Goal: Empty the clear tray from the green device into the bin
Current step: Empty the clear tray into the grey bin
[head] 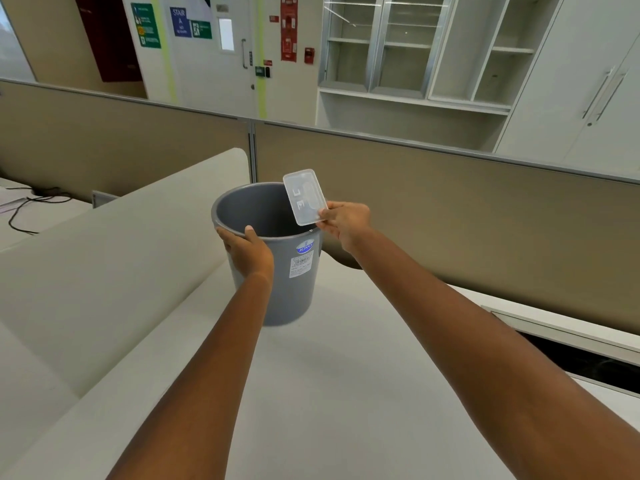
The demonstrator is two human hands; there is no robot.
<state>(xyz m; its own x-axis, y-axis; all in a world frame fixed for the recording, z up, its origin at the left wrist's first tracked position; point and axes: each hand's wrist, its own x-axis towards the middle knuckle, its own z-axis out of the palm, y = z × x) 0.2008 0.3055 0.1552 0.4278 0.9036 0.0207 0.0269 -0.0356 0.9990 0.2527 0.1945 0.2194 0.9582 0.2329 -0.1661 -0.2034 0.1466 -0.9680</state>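
Around me in the middle of the frame stretched a pale, matte desk top [346, 358], with a rounded cream divider panel [121, 244] sloping along its left side and tan fabric partition walls [450, 209] closing off the far edge. Black cables [31, 206] trailed over the neighbouring desk at the left edge, and grey open shelving [415, 57] filled the upper right. Nothing stood between my arms and the round grey plastic bin [277, 258], which sat on the desk at centre frame, smooth-walled and tapering downward, with a blue-and-white label on its side. My left hand [247, 252] was wrapped over the bin's near rim, thumb hooked inside, fingers clamped on the outer wall. My right hand [346, 223] pinched one short end of the clear rectangular plastic tray [304, 197], thin and round-cornered, held tilted over the bin's right rim above the opening.
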